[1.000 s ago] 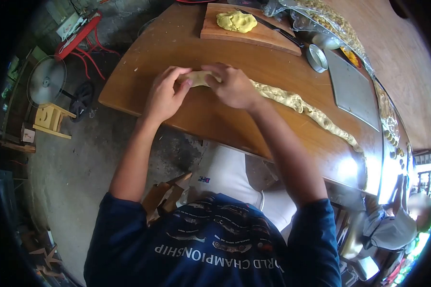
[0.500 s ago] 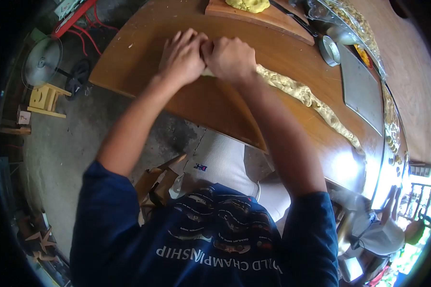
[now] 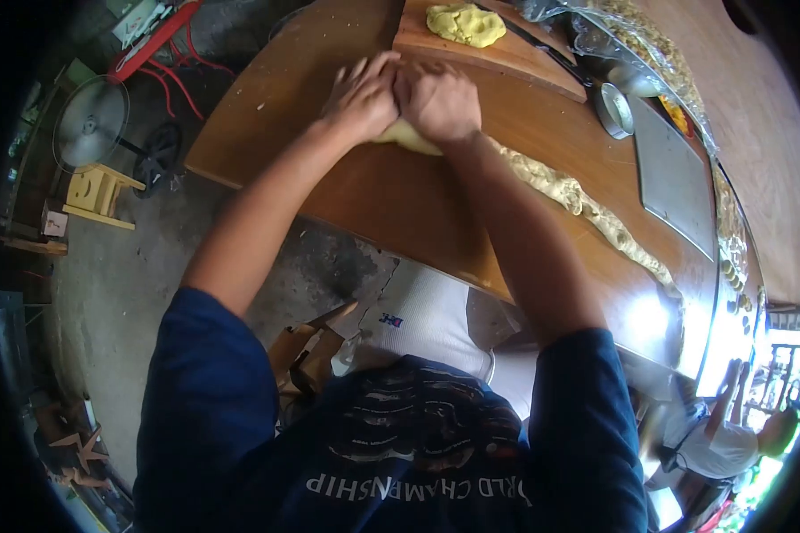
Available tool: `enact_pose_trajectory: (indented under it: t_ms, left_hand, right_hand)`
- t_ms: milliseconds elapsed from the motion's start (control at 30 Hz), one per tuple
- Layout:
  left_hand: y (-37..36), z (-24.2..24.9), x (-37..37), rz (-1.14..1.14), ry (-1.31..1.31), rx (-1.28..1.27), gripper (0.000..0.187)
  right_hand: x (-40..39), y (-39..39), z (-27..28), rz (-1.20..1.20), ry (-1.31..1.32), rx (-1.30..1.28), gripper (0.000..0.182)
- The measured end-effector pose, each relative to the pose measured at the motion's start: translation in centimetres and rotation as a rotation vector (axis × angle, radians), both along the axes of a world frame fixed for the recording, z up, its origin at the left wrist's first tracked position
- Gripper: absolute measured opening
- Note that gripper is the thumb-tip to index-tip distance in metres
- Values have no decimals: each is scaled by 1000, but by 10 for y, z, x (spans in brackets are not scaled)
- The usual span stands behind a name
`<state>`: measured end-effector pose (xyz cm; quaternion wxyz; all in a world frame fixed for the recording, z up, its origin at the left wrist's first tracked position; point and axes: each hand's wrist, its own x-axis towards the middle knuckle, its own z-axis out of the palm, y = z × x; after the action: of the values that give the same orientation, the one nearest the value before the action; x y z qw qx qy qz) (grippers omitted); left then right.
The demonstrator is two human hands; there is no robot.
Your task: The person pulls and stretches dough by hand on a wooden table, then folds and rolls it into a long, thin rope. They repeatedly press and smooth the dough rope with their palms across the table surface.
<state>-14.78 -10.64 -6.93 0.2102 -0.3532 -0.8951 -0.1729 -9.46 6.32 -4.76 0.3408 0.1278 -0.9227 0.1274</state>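
A long, lumpy strip of pale yellow dough (image 3: 551, 182) lies on the brown wooden table (image 3: 436, 204), running from my hands toward the lower right. Both hands press side by side on its left end, where a smooth part shows beneath them. My left hand (image 3: 363, 96) rests on the dough with its fingers bent and somewhat apart. Against it, my right hand (image 3: 437, 99) has its fingers curled round the dough, mostly hidden from view.
A yellow dough lump (image 3: 467, 25) sits on a wooden board (image 3: 516, 58) beside a dark knife (image 3: 551, 55). Rightward are a round metal tin (image 3: 613, 110) and a grey tray (image 3: 673, 178). A fan (image 3: 91, 124) stands left; another person (image 3: 720, 449) is at lower right.
The view has shifted slightly, so the table sits lower and further right. My hands have rolled or pressed a little on the dough, and more of its smooth part shows below them.
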Motion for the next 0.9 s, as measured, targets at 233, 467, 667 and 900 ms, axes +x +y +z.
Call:
enact_pose_trajectory:
  t_ms: [233, 467, 667, 900]
  left_hand:
    - [-44, 30, 96, -125, -196, -100, 43]
    - [-24, 66, 139, -343, -434, -76, 34]
    - [-37, 73, 134, -277, -494, -66, 32]
    - [-45, 68, 91, -244, -256, -127, 48]
  right_hand:
    - [150, 8, 11, 122, -251, 40, 56]
    - [175, 75, 32, -22, -403, 35, 75]
    - [172, 66, 38, -100, -516, 54, 67]
    - [146, 24, 36, -22, -329, -77, 35]
